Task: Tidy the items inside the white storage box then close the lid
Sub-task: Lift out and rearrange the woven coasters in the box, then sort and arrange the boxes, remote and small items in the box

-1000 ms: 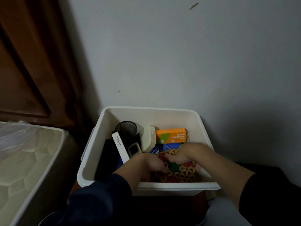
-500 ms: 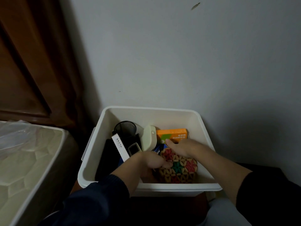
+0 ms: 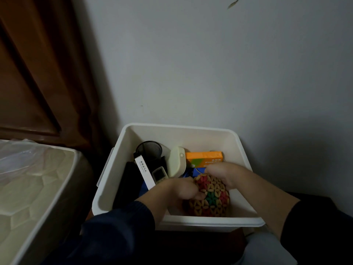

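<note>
Head view: two hands, left hand and right hand, grip one woven pouch.

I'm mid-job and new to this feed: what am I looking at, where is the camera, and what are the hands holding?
There is no machine here: a person works with bare hands. The one camera sits on their head, looking forward and down. Below is an open white storage box by a wall, with no lid in view. Inside are a black mesh cup, a slim white carton, a small remote, a cream device and an orange box. The left hand and right hand both grip a woven, multicoloured mat near the front.
</note>
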A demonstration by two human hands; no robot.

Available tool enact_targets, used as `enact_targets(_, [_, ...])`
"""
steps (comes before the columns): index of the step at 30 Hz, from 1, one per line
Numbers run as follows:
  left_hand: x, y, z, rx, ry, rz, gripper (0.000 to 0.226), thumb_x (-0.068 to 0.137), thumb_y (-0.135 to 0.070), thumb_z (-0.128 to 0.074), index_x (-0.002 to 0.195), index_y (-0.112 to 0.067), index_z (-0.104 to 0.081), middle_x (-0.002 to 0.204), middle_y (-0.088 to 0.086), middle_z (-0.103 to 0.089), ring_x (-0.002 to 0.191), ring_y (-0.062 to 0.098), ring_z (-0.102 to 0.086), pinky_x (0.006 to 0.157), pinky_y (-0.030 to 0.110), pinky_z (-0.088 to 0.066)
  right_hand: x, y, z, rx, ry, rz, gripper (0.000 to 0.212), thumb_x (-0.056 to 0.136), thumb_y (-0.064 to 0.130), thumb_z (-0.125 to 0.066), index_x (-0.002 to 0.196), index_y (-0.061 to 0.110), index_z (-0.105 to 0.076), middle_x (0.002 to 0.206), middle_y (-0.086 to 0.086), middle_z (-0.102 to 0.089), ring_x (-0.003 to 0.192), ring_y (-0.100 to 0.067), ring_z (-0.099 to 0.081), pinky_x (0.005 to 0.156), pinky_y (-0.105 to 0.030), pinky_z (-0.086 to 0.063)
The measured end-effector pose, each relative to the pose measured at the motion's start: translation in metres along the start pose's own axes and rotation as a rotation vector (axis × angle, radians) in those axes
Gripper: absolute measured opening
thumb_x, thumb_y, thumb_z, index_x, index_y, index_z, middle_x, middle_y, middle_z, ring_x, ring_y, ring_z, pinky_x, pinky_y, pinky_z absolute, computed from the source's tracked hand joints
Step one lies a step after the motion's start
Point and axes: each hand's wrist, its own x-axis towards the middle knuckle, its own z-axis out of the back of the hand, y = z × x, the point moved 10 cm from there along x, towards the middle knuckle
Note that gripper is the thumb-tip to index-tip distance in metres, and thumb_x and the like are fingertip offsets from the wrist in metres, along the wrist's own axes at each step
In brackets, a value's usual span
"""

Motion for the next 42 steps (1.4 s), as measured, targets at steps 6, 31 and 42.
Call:
enact_targets(6, [0.004,0.013,0.006,0.103,-0.042,0.173,0.048,0.108,-0.020,-0.054,0.154,-0.013,-0.043,0.150,0.016,-0.053,0.137,0.037,-0.053,0.116,0.053,-0.044,-0.001,0.011,-0.002,-0.271,-0.037,0.067,0.023,0.108,0.017,-0.043,0.098,0.008,-0.062,0.107,-0.012,-0.066,0.101,-0.024,-0.066,0.081,-0.027,-0.047])
enact_targets(31, [-0.010,-0.017,-0.006,0.706,-0.123,0.050,0.038,0.109,-0.013,-0.042,0.141,0.002,-0.055,0.142,0.023,-0.057,0.126,0.039,-0.058,0.112,0.048,-0.046,-0.012,0.041,0.002,-0.987,-0.338,0.201,0.035,0.095,0.017,-0.069,0.130,0.015,-0.065,0.127,-0.008,-0.064,0.118,-0.028,-0.065,0.087,-0.036,-0.051])
enact_targets(42, [-0.014,-0.007,-0.015,0.559,-0.090,0.186,0.052,0.111,-0.024,-0.047,0.158,-0.003,-0.038,0.158,0.018,-0.045,0.135,0.035,-0.055,0.115,0.044,-0.046,-0.070,-0.005,0.095,-0.379,-0.742,0.262,0.083,0.095,0.045,-0.067,0.159,0.011,-0.026,0.143,-0.022,-0.049,0.125,-0.045,-0.055,0.100,-0.052,-0.050])
